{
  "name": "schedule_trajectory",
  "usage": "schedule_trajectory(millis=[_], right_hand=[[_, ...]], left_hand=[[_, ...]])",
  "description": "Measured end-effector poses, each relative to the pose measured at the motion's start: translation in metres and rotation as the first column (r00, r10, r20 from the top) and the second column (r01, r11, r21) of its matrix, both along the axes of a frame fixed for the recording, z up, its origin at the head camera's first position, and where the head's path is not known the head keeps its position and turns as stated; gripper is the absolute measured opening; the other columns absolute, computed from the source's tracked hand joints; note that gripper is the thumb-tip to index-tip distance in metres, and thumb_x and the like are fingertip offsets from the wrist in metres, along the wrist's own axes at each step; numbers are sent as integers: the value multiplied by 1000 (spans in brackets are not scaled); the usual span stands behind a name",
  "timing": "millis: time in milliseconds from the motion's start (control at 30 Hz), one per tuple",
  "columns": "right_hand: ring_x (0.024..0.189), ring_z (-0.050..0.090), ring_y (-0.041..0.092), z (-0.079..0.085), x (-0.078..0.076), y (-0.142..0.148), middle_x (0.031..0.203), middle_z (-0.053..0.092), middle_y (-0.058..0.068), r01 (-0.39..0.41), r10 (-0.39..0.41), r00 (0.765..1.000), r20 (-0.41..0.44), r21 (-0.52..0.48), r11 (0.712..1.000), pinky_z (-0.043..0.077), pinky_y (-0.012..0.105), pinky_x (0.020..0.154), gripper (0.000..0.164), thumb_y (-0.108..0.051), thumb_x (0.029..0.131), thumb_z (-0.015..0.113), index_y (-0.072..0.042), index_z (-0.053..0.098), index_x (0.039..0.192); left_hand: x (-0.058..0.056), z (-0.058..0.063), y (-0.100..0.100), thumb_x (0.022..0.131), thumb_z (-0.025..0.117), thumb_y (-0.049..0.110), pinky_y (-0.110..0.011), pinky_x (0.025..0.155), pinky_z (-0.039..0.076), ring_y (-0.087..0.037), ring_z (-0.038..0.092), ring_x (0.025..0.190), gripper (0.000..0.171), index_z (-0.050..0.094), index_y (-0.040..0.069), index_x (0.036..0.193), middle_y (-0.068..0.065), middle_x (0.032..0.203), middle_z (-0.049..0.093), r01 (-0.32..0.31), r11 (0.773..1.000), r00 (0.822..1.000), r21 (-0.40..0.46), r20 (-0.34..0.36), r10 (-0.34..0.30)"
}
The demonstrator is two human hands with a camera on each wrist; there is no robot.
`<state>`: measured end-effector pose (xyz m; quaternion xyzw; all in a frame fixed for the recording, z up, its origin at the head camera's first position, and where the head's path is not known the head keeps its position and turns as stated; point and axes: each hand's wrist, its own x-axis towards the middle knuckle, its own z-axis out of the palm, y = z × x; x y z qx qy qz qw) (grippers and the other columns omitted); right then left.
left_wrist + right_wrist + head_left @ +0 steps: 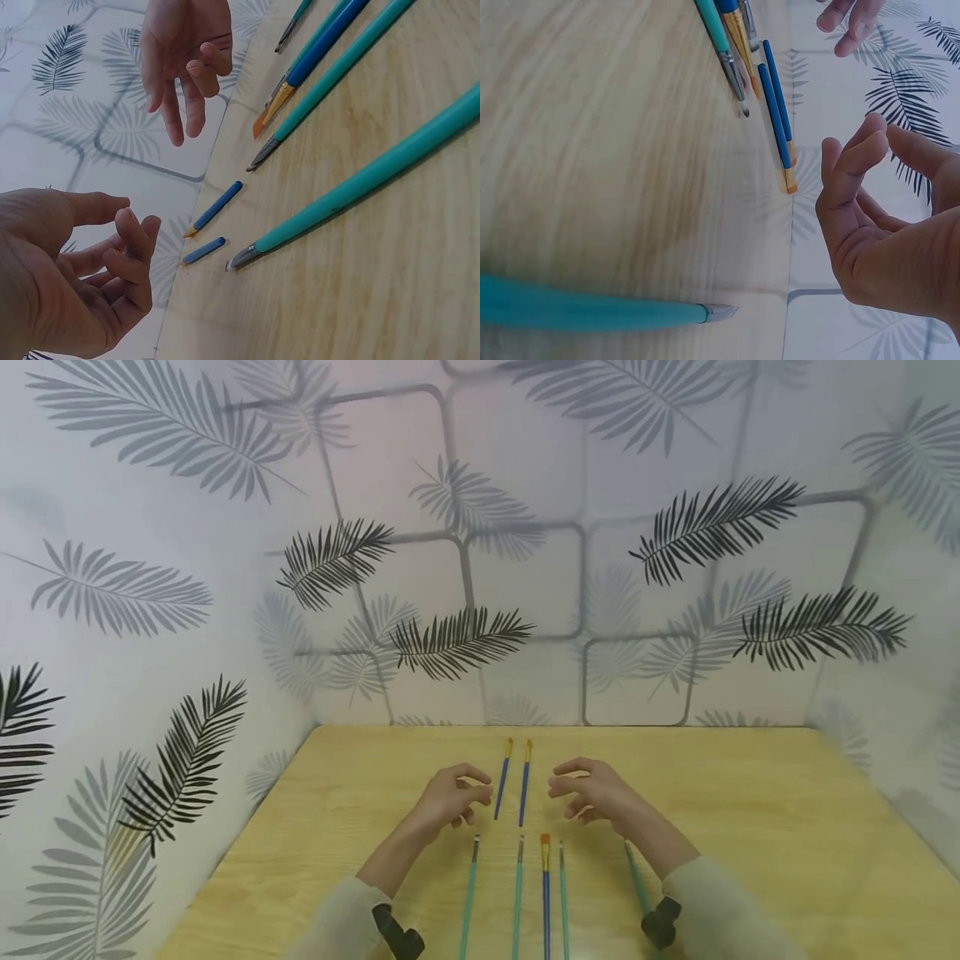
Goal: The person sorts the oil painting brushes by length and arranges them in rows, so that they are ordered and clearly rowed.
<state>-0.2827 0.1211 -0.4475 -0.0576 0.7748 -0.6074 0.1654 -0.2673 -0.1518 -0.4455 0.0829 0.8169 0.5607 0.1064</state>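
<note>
My left hand (453,795) hovers over the table with its fingers loosely bent and nothing in them. Opposite it, my right hand (596,792) is likewise empty, fingers relaxed. Between them lie two short blue paintbrushes (502,787) (523,792) with gold ferrules, bristles toward the back. Closer to me, a blue flat paintbrush (546,897) with orange bristles lies among teal paintbrushes (468,897) (518,893) (564,897). Another teal paintbrush (637,878) lies apart on the right, partly hidden by the right forearm and wrist camera.
The light wooden table (750,810) ends at a pale curtain (525,577) printed with dark feather-like leaves, which also hangs along both sides. Dark wrist cameras (397,935) (662,922) are worn over the sleeves.
</note>
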Motion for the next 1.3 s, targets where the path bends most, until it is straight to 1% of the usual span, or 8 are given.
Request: schedule_trajectory(millis=[200,433,567,667,867,967,1133,1300], right_hand=[[61,63,14,-1,5,5,121,69,20,-26,26,1000,4,1,1000,50,27,59,55,-27,96,66,-2,47,140],[60,61,12,-4,10,10,120,69,21,-38,38,999,10,7,999,48,25,58,54,-27,96,66,0,47,140],[58,60,11,-4,11,12,118,70,19,-38,38,999,12,14,999,48,24,56,54,-27,96,67,0,48,139],[58,60,11,-4,12,12,117,70,18,-50,50,999,8,12,999,47,23,56,55,-27,95,68,0,48,139],[60,60,11,-8,22,12,118,69,20,-89,89,996,8,20,996,47,22,55,57,-29,95,67,2,47,139],[58,58,11,-10,26,11,117,69,20,-90,90,996,16,14,996,46,21,53,56,-28,95,67,2,47,139],[57,58,10,-10,29,10,113,71,18,-100,100,995,28,0,995,46,21,52,57,-29,94,69,2,48,137],[57,58,9,-5,30,11,114,70,19,-115,115,993,18,-1,993,46,19,51,59,-30,92,70,1,48,138]], left_hand=[[5,-3,4,99,61,22,-23,49,39,-13,56,54,27,63,6,120,-20,103,72,-2,1000,1000,-7,13,2],[11,-7,6,96,63,21,-22,49,37,-14,57,53,29,63,4,120,-20,102,73,4,1000,999,-27,36,-3],[15,-6,7,96,65,22,-22,49,37,-14,58,54,32,62,2,121,-20,102,72,25,999,999,-37,30,-24],[19,-5,7,95,66,23,-21,49,36,-14,57,54,33,61,3,120,-21,102,71,42,999,999,-31,25,-41],[29,-9,9,94,67,24,-18,47,36,-13,56,56,36,60,1,121,-18,101,71,86,996,996,-19,31,-85],[34,-11,10,95,67,25,-18,46,36,-12,55,55,38,59,0,122,-19,101,71,103,995,994,-10,34,-103],[38,-8,12,94,68,24,-17,44,35,-11,54,54,37,60,-1,121,-20,100,71,119,993,992,-6,35,-118],[37,-3,14,94,68,23,-16,43,35,-10,53,52,36,61,0,120,-21,101,71,123,992,992,-17,32,-122]])
